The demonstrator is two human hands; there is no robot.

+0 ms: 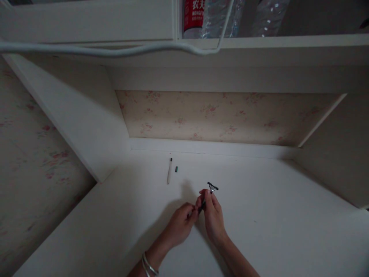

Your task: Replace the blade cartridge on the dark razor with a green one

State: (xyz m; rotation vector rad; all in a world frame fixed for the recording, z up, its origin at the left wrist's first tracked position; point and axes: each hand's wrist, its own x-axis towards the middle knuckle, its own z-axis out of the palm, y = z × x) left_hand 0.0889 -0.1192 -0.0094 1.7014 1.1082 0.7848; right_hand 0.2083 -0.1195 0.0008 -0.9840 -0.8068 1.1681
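Evidently both hands' fingers are closed around a dark-handled razor (202, 205), low and central in the frame. The left hand (179, 224) pinches the handle's lower end; the right hand (215, 220) grips nearer the neck, probably to steady it with skin clear of the head, which points up and away. Silver bangles (147, 264) circle the left wrist. Beyond, left of centre, a pale toothbrush (169, 172) and a small dark block (177, 169) lie apart on the white bench (288, 207), perhaps to leave working room. Clear bottles (271, 17) occupy the upper right.
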